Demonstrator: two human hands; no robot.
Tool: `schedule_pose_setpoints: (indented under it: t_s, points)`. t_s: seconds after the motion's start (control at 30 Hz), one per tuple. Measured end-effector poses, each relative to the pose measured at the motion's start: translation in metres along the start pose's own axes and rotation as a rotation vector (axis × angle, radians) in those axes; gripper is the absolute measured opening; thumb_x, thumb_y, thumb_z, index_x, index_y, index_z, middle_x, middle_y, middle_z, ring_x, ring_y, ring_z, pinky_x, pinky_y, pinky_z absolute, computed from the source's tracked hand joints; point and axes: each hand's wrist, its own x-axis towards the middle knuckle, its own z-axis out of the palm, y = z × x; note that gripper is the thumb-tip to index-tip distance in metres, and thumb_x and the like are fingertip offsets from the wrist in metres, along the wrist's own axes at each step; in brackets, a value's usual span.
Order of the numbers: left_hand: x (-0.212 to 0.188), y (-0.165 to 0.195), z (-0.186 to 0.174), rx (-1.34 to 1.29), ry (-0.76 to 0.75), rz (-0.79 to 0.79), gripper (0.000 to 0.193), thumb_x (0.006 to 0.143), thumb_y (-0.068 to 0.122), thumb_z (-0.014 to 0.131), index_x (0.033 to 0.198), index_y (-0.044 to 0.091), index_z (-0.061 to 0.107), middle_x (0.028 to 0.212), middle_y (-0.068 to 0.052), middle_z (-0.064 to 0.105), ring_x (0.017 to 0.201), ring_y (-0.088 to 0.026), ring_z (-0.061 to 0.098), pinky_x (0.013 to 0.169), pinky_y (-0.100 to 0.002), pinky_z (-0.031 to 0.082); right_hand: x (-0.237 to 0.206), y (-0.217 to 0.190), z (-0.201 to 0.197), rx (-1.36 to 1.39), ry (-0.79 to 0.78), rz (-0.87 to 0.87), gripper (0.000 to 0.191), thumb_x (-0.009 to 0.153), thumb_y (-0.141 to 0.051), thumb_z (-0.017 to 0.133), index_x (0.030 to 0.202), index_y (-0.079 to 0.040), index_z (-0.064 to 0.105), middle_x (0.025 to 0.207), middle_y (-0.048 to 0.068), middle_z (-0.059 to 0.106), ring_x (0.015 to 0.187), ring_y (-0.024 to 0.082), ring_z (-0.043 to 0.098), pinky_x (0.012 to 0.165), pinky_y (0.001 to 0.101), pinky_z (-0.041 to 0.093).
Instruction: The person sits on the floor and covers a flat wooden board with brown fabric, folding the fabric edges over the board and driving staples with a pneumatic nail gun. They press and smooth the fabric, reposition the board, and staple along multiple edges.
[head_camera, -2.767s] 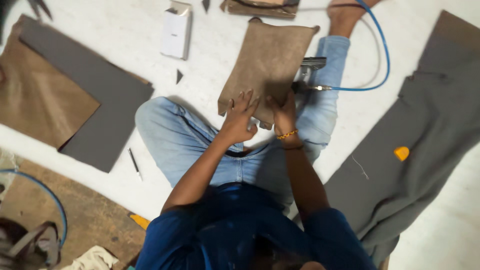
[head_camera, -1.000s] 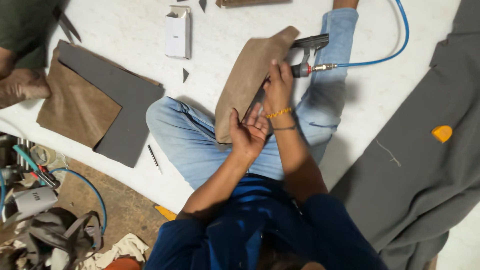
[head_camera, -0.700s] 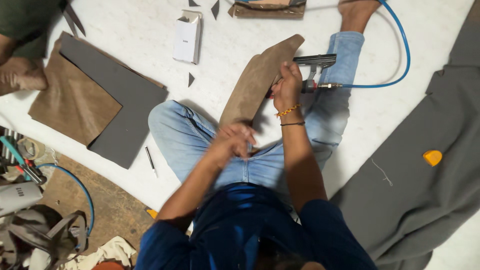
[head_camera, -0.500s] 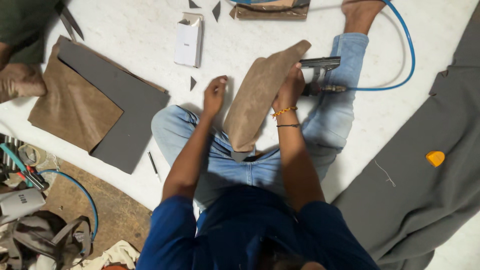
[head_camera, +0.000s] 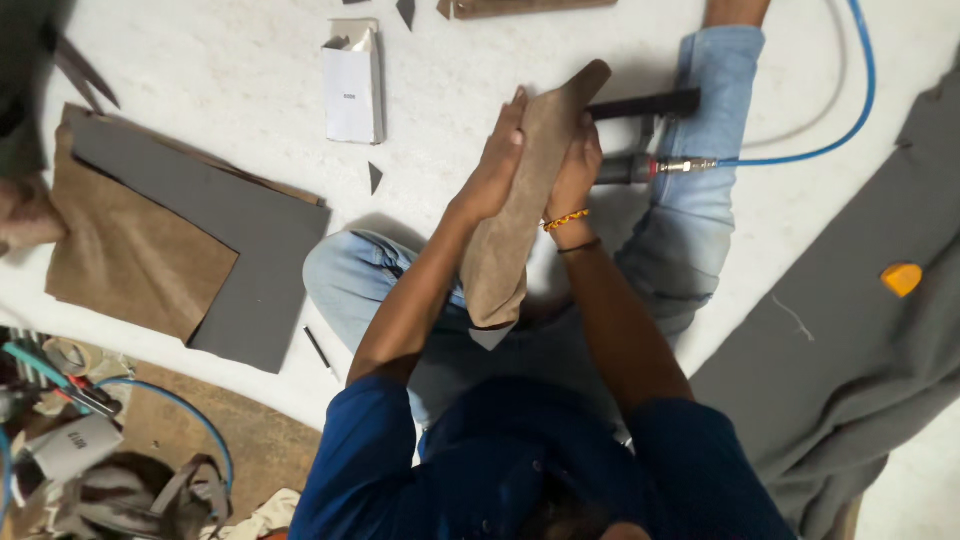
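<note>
**Both hands on tan suede piece above the lap**

At 9 o'clock, a tan sheet (head_camera: 135, 255) lies on grey board (head_camera: 250, 250). At 11 o'clock, a white carton (head_camera: 353, 82) lies flat on the floor. Centre frame: left hand (head_camera: 497, 160), fingers extended and flat, presses the left face of the brown suede piece (head_camera: 515, 215), which stands on edge over the jeans. Right hand (head_camera: 575, 170) is closed on its right edge. At 1 o'clock, just beside that hand, a black pneumatic tool (head_camera: 640, 105) with blue hose (head_camera: 830, 140). At 3 o'clock, grey fabric (head_camera: 850, 340) carries an orange chalk (head_camera: 901, 278)
</note>
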Motion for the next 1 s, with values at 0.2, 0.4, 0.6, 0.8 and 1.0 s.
schedule_pose_setpoints:
  t_s: [0.2, 0.4, 0.6, 0.8, 1.0]
  points:
    - [-0.012, 0.027, 0.000, 0.388, -0.057, 0.316, 0.074, 0.118, 0.056, 0.018, 0.169, 0.003, 0.007, 0.179, -0.016, 0.007, 0.165, -0.031, 0.007, 0.137, -0.043, 0.005, -0.003, 0.014, -0.004, -0.211, 0.064, -0.060, 0.042, 0.113, -0.029, 0.040, 0.124, 0.003, 0.064, 0.115, 0.011, 0.071, 0.102, 0.018, 0.065, 0.097, 0.0327, 0.051]
    - [0.016, -0.028, -0.029, 0.307, -0.021, 0.101, 0.075, 0.112, 0.058, 0.014, 0.167, 0.008, 0.022, 0.178, -0.012, 0.015, 0.166, -0.032, -0.002, 0.137, -0.043, 0.004, -0.009, 0.023, -0.001, -0.219, 0.060, -0.088, 0.042, 0.115, -0.032, 0.040, 0.115, 0.001, 0.066, 0.105, 0.006, 0.070, 0.096, 0.012, 0.062, 0.092, 0.0305, 0.053]
    - [0.029, -0.056, -0.016, -0.066, -0.156, -0.117, 0.069, 0.113, 0.047, 0.016, 0.166, 0.003, 0.017, 0.177, -0.008, 0.009, 0.164, -0.027, -0.007, 0.130, -0.040, -0.008, -0.015, 0.023, 0.015, -0.187, 0.061, -0.043, 0.040, 0.113, -0.032, 0.041, 0.114, 0.000, 0.065, 0.100, 0.004, 0.069, 0.091, 0.012, 0.061, 0.088, 0.0293, 0.052]
    - [-0.002, -0.003, -0.033, -0.322, -0.126, -0.004, 0.076, 0.114, 0.053, 0.026, 0.168, 0.001, 0.016, 0.179, -0.008, 0.009, 0.167, -0.027, 0.008, 0.137, -0.039, 0.008, -0.027, 0.042, 0.030, -0.401, 0.072, -0.109, 0.038, 0.116, -0.030, 0.041, 0.107, -0.001, 0.064, 0.094, 0.002, 0.065, 0.089, 0.011, 0.059, 0.084, 0.0291, 0.051]
    - [-0.021, 0.032, -0.037, 0.298, -0.213, 0.252, 0.062, 0.114, 0.057, 0.024, 0.162, 0.018, 0.032, 0.178, -0.005, 0.016, 0.166, -0.029, 0.003, 0.137, -0.044, 0.010, -0.030, 0.046, 0.024, -0.159, 0.024, -0.070, 0.035, 0.117, -0.028, 0.042, 0.112, -0.001, 0.062, 0.102, 0.002, 0.065, 0.096, 0.009, 0.056, 0.090, 0.0280, 0.048]
